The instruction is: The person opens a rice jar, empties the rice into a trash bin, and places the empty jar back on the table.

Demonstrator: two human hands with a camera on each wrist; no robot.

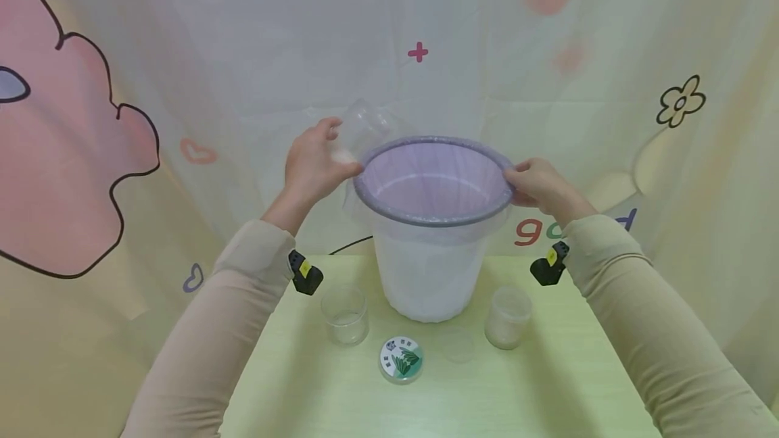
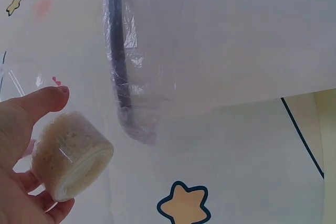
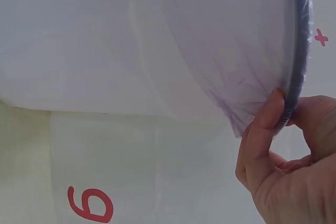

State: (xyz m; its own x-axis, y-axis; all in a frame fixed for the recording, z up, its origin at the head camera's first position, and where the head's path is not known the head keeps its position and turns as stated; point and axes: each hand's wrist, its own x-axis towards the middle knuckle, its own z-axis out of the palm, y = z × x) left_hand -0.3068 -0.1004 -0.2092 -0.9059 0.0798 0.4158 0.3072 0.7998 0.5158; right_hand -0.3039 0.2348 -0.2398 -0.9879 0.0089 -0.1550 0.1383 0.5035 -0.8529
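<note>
A white waste bin (image 1: 426, 269) stands on the table, its dark rim (image 1: 435, 222) covered by a thin translucent purple bag (image 1: 438, 178). Beside the left of the rim, my left hand (image 1: 316, 162) holds a clear jar (image 1: 365, 120), tilted, with pale grains (image 2: 68, 148) gathered toward its base in the left wrist view. The left fingers and thumb curve around it. At the bin's right side, my right hand (image 1: 538, 184) pinches the bag-covered rim (image 3: 299, 51) between thumb and fingers.
Before the bin stand a clear cup (image 1: 345, 316) at left and a jar with pale contents (image 1: 508, 318) at right. Between them lie a round lid with a green leaf print (image 1: 401, 359) and a clear disc (image 1: 456, 345). A printed curtain (image 1: 304, 32) hangs behind.
</note>
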